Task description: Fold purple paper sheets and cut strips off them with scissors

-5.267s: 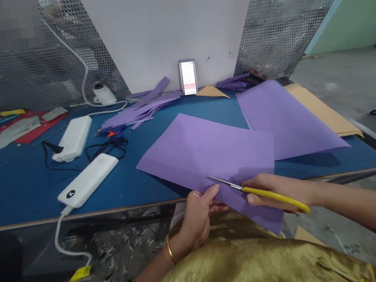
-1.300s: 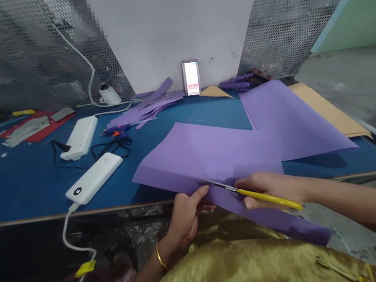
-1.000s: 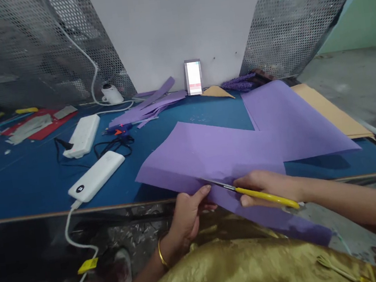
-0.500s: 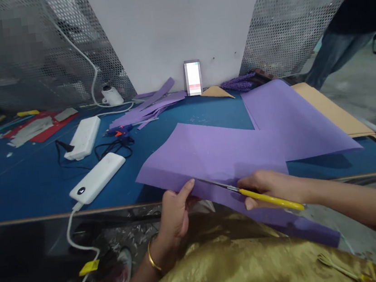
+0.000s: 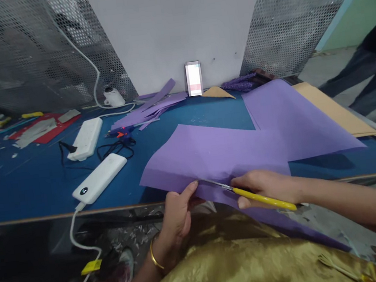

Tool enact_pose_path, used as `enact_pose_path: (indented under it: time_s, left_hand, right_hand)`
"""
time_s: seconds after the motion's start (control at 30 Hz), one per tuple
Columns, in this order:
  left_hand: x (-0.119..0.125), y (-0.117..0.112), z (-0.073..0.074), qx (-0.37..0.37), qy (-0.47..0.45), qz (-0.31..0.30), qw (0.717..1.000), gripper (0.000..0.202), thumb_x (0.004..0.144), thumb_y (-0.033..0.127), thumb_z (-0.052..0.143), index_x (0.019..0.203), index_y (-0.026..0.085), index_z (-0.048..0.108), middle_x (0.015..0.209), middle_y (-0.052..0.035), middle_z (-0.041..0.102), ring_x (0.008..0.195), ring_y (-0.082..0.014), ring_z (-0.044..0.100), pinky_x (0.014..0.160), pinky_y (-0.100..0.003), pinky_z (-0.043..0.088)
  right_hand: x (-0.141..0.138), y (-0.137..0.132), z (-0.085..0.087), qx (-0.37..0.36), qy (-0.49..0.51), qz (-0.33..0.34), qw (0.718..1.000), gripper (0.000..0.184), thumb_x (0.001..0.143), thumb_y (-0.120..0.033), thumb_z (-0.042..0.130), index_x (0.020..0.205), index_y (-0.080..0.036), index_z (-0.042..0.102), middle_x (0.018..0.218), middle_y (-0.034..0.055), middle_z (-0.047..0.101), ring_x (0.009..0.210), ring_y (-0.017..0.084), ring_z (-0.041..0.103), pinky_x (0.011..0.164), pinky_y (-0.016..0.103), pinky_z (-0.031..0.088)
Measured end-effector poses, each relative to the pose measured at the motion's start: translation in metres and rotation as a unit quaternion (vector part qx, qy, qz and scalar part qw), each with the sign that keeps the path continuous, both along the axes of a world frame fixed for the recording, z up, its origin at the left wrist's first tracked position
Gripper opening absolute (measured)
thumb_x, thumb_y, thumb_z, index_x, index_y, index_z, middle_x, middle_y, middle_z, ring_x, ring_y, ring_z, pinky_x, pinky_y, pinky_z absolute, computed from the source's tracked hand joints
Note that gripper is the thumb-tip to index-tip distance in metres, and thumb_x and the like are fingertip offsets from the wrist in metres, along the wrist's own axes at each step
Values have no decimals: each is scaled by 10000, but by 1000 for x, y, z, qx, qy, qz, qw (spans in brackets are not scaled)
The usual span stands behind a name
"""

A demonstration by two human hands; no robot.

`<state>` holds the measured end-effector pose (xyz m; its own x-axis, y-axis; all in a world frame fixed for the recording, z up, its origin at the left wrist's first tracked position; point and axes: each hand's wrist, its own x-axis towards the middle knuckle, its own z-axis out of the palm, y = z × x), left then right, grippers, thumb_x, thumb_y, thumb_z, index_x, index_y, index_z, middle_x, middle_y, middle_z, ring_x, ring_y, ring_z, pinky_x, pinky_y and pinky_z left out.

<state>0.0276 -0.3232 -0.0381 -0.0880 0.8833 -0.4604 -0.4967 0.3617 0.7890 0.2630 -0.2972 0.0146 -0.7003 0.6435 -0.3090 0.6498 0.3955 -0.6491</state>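
1. Purple sheet (image 5: 209,149): it hides most of the left hand's (image 5: 179,210) fingers, while the right hand (image 5: 264,187) covers part of it. Only one blade of the scissors (image 5: 261,198) shows clearly, so how far the blades are parted cannot be told.
2. At twelve o'clock from the sheet, a phone (image 5: 194,78) stands upright, its screen pixelated; toward two o'clock, a person in jeans (image 5: 347,73) is cut off by the frame.
3. Overhanging the front edge of the counter (image 5: 19,193), the sheet has its broad part at one o'clock from the left hand and near eleven from the right; a narrow flap (image 5: 287,225) of it runs beneath the right hand toward four o'clock.
4. The left hand pinches the sheet, thumb on top beside the scissors' tip; its forearm comes from seven o'clock, a gold bangle (image 5: 155,255) at the wrist.
5. The right hand is wrapped around the scissors' yellow handle, blades pointing between nine and ten o'clock, forearm entering from four.
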Motion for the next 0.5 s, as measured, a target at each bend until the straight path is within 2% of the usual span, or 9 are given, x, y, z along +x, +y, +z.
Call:
enact_pose_path:
  time_s: [0.23, 0.5]
  left_hand:
    - [0, 0, 1, 1, 10, -4, 1000, 428, 499, 332, 944, 780, 72, 753, 766, -86, 749, 653, -186, 662, 594, -310, 578]
    - [0, 1, 3, -9, 15, -9, 1000, 454, 433, 361, 960, 695, 74, 725, 681, -71, 719, 576, -169, 632, 542, -298, 563]
  right_hand:
    - [0, 0, -3, -7, 7, -9, 1000, 547, 907, -709, 519, 770, -181, 561, 620, -38, 467, 546, 104, 412, 506, 244, 232]
    - [-9, 4, 7, -8, -31, -2, 999, 530, 904, -711, 491, 835, -191, 563, 706, -5, 533, 609, 134, 479, 548, 255, 291]
